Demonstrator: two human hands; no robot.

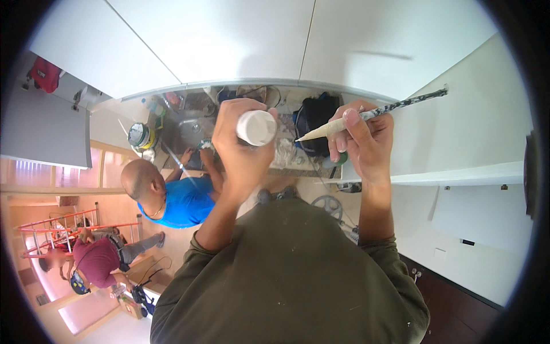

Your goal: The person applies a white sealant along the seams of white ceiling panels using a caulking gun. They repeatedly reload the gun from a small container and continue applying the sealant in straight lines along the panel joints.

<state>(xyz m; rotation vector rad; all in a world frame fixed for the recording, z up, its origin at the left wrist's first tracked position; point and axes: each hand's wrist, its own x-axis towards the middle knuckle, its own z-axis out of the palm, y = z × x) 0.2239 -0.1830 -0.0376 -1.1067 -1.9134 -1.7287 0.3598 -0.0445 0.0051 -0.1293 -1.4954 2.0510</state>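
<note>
My left hand (243, 143) is closed around a small white cylindrical container (256, 128), its round white end facing up toward me. In my right hand (366, 137) is a paintbrush (404, 104) with a pointed cream tip and a long handle blotched black and white. The tip points left toward the container and stays apart from it. Fingers and thumb of the right hand pinch the brush near the base of its tip. Something green (342, 159) shows just below the right fingers; I cannot tell whether it is held.
White cabinet panels (240, 40) stand right in front. Below lies a cluttered counter with a sink (192, 131) and a black bag (318, 117). A co-worker in blue (186, 200) works at my left; another in maroon (100, 258) is near a red ladder (51, 226).
</note>
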